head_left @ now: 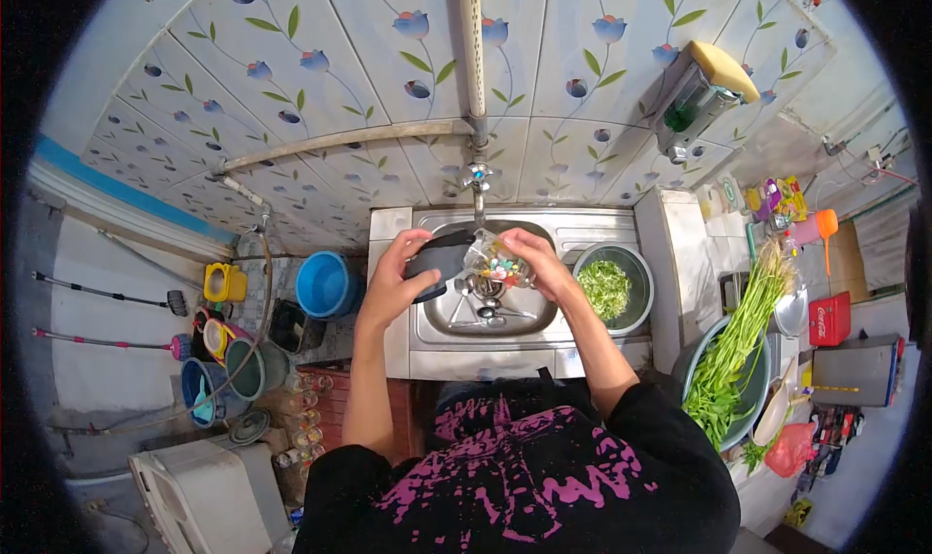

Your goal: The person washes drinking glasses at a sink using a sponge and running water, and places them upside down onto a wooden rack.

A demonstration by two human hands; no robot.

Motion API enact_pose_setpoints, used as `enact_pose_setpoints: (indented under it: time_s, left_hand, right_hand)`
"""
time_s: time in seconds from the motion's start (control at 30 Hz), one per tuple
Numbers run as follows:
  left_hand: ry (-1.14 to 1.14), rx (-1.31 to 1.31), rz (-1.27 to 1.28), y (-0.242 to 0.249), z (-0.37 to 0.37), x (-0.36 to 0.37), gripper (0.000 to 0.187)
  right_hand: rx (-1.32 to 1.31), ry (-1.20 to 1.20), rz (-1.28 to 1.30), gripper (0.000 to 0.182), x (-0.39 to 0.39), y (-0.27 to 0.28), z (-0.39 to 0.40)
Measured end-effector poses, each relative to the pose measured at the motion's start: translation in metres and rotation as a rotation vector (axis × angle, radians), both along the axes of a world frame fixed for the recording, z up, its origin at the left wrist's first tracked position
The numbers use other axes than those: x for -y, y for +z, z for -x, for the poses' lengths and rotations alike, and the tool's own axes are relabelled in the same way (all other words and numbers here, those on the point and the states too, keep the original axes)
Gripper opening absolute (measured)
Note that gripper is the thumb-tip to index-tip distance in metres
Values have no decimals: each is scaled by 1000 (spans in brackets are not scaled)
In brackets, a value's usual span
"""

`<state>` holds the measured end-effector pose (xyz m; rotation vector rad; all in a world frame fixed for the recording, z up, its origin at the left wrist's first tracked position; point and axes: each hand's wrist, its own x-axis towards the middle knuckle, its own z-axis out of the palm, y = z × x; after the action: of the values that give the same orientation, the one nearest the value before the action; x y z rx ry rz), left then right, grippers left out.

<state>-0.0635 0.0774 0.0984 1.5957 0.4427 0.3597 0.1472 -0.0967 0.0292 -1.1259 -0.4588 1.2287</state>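
Over the steel sink [442, 319], my left hand [396, 274] is wrapped round a dark grey, rounded object [442, 261] whose kind I cannot tell. A see-through drinking glass [500, 263] with a colourful print lies tilted in my right hand [540, 263], fingers and thumb closed round it. The glass's left end meets the dark object, just below the tap [478, 180]. Several spoons [488, 313] rest at the bottom of the sink, partly hidden behind the glass.
To the right of the sink stands a basin of chopped greens [604, 290], with a larger basin of long leafy stalks [738, 350] beyond a tiled ledge. A blue bucket [323, 284] stands to the left. On the wall hangs a soap dispenser [687, 117] with a sponge on top.
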Motion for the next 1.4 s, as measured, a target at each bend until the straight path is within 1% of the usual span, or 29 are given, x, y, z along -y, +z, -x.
enact_pose_setpoints:
  time_s: [0.07, 0.23, 0.33, 0.37, 0.43, 0.47, 0.5, 0.6, 0.63, 0.73, 0.77, 0.87, 0.93, 0.97, 1.03, 1.1, 1.13, 1.17, 1.27, 1.3, 1.37, 1.4]
  left_hand:
    - [-51, 12, 72, 0, -1, 0, 55]
    - [-70, 2, 18, 4, -9, 8, 50]
    - [-149, -97, 38, -6, -12, 8, 49]
    - [-149, -96, 36, -10, -13, 7, 49]
    - [-243, -138, -131, -18, -12, 7, 47]
    - [-289, -157, -218, -18, -13, 7, 47]
    - [-291, -155, -221, -16, -11, 4, 47]
    - [-461, -201, -46, 3, 1, 3, 44]
    - [-462, -202, -46, 2, 2, 6, 44]
    - [-168, 28, -48, -1, 0, 19, 46]
    - [-169, 28, -47, 0, 0, 18, 46]
    - [-175, -11, -415, 16, -2, 14, 47]
    - [-203, -11, -421, 10, -3, 13, 46]
    - [-228, -11, -428, 9, -5, 14, 46]
    - [-251, -9, -436, 9, -8, 17, 45]
    - [-65, -86, -528, 4, -11, 33, 43]
    - [28, -125, -571, 4, -12, 38, 42]
    - [26, -127, -569, 1, -12, 40, 42]
    - [159, -73, -543, -9, -12, 43, 43]
    - [159, -73, -544, -7, -11, 42, 43]
    - [83, -19, -515, -1, -10, 40, 44]
    - [45, 5, -498, 0, -9, 40, 45]
  right_hand:
    - [15, 30, 2, 30, 0, 4, 0]
    - [16, 64, 6, 29, -2, 12, 8]
    - [-8, 84, 23, 29, -2, 9, 8]
    - [64, 99, 33, 30, -5, 2, 7]
    - [203, 127, 60, 31, -7, -8, 7]
    - [204, 126, 58, 31, -8, -2, 6]
    - [172, 149, 82, 31, -7, 4, 3]
    - [99, 189, 141, 32, 0, 23, 0]
    - [62, 197, 152, 33, 1, 25, -1]
    - [-13, 216, 175, 35, 1, 30, -4]
    - [-20, 213, 169, 36, 2, 30, -5]
    - [-35, 209, 157, 37, 0, 28, -7]
    - [27, 268, 163, 38, -2, 18, -10]
    - [59, 298, 165, 38, -3, 21, -9]
    - [26, 262, 176, 38, -3, 27, -5]
    - [-47, 191, 197, 38, -4, 32, 2]
    - [-49, 192, 198, 38, -6, 31, 3]
    - [-61, 170, 186, 36, -7, 28, 2]
    - [-88, 124, 162, 31, -9, 18, 2]
    - [-104, 55, 142, 29, -8, 17, 3]
    - [-132, -85, 98, 27, -9, 14, 1]
    - [-132, -85, 99, 27, -8, 12, 0]
